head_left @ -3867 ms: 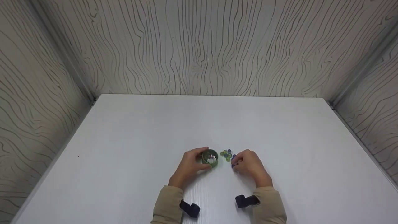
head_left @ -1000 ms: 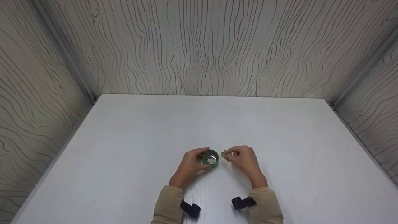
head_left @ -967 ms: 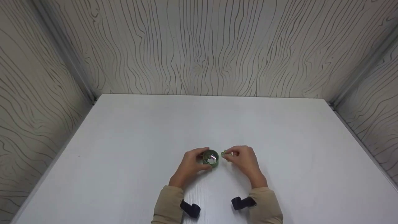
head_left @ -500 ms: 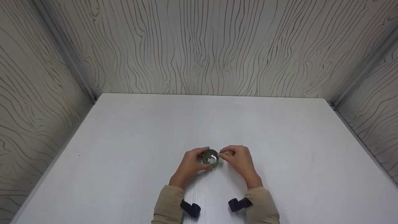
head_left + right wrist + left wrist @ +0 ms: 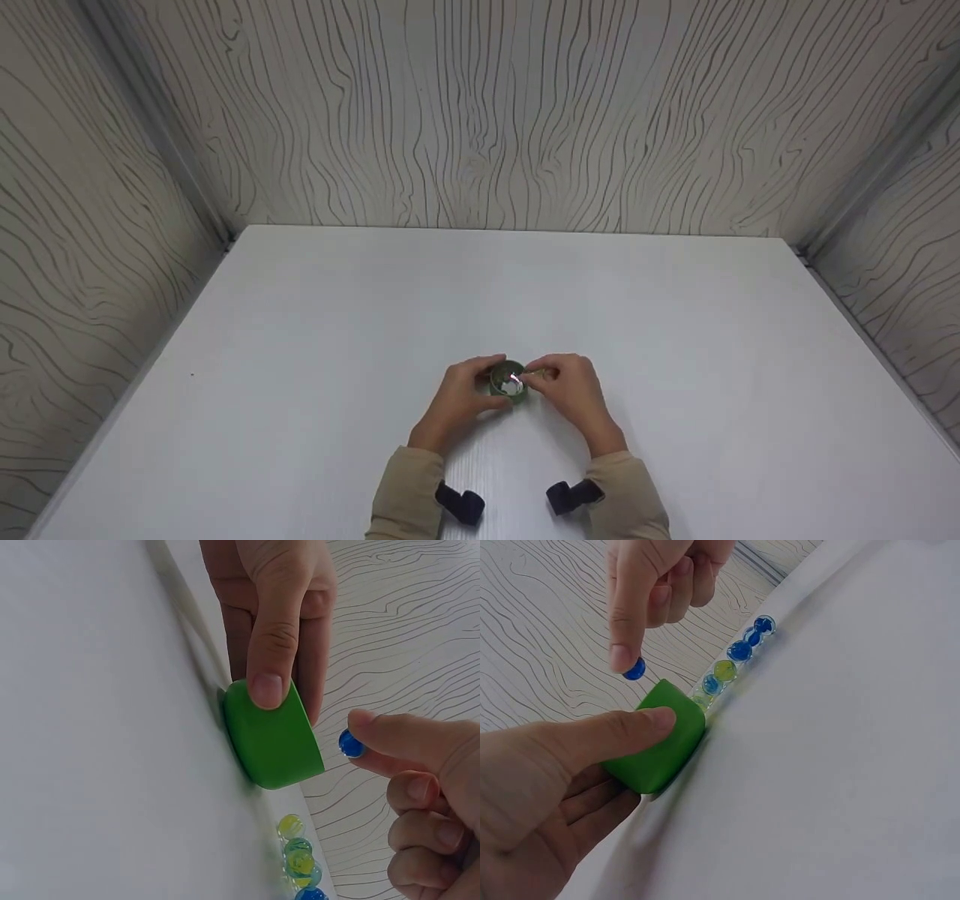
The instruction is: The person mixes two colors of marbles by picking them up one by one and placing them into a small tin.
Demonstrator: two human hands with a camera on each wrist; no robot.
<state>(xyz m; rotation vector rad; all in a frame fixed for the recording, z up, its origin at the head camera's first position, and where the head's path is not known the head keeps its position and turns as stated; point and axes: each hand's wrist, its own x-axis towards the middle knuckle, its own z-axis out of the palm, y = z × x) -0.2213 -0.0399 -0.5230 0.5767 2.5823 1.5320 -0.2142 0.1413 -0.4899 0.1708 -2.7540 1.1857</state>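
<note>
My left hand (image 5: 454,397) grips a small green cup (image 5: 270,739) from its left side, thumb and fingers on opposite sides of the wall. The cup stands upright on the white table. Between thumb and forefinger, my right hand (image 5: 574,390) pinches a blue glass marble (image 5: 350,743), held just above the cup's rim and apart from it in both wrist views. Its other fingers are curled in. Beside the cup, several blue and yellow-green marbles (image 5: 739,651) lie close together on the table; in the head view my right hand mostly hides them.
The white tabletop (image 5: 360,315) spreads out around both hands. Wood-patterned panels (image 5: 480,112) enclose it at the back and on both sides. Each wrist wears a dark strapped camera (image 5: 465,506).
My right hand has moved left from the marbles on the table to the cup's rim. The left hand and the cup have stayed in place.
</note>
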